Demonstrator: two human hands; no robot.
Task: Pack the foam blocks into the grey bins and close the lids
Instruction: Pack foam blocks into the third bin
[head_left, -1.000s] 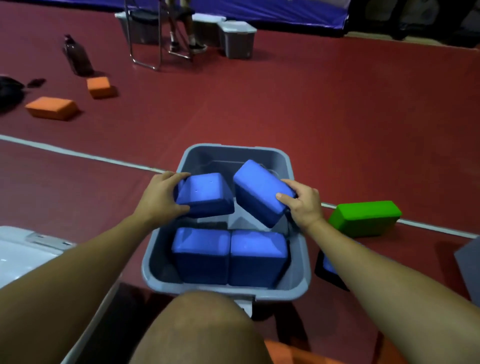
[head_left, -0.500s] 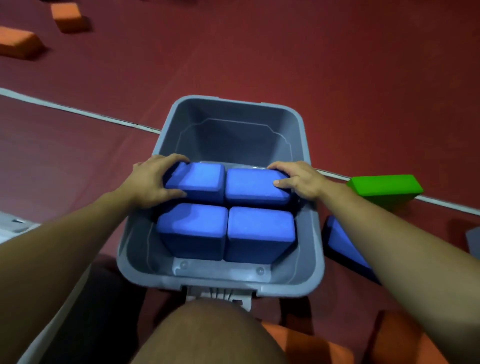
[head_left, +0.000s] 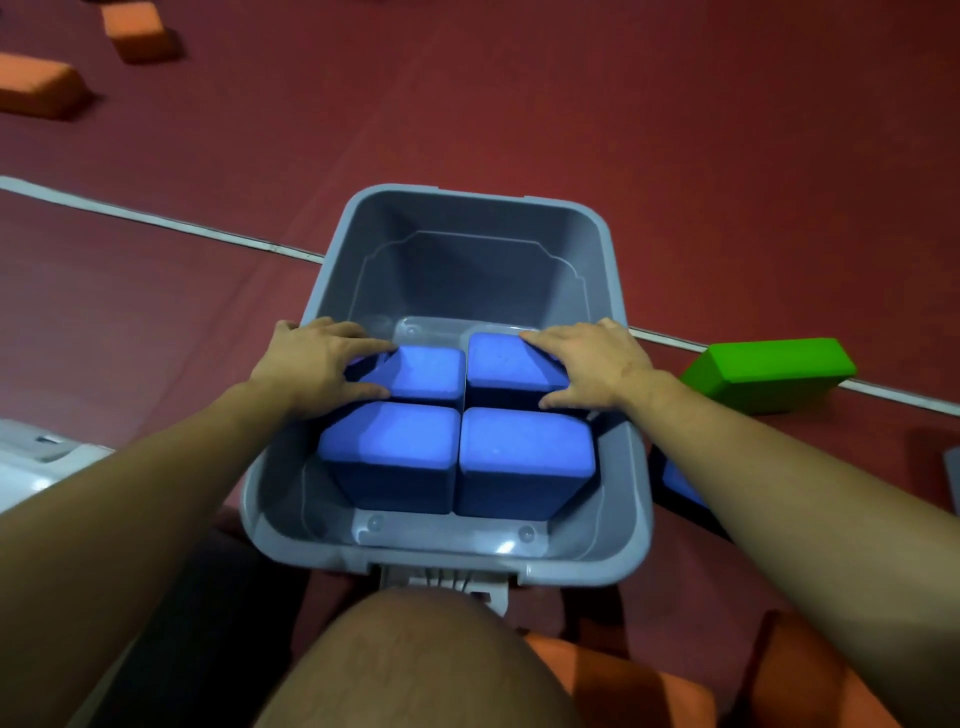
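Both hands are seating the far pair of blue rectangular foam blocks (head_left: 511, 361) in the grey plastic bin (head_left: 626, 467): left hand (head_left: 317, 364) and right hand (head_left: 592, 366) are pressing down, fingers spread flat, gripping nothing. Next, I judge, the green foam block (head_left: 769, 371) at centre right needs fetching.

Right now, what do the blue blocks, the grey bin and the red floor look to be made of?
Blue blocks: likely dense foam, matte, finely speckled, with soft rounded edges. Grey bin: looks like moulded plastic, smooth and slightly glossy, with highlights on its floor and a rolled rim. Red floor: a matte sheet or mat, perhaps vinyl or rubber; hard to tell.
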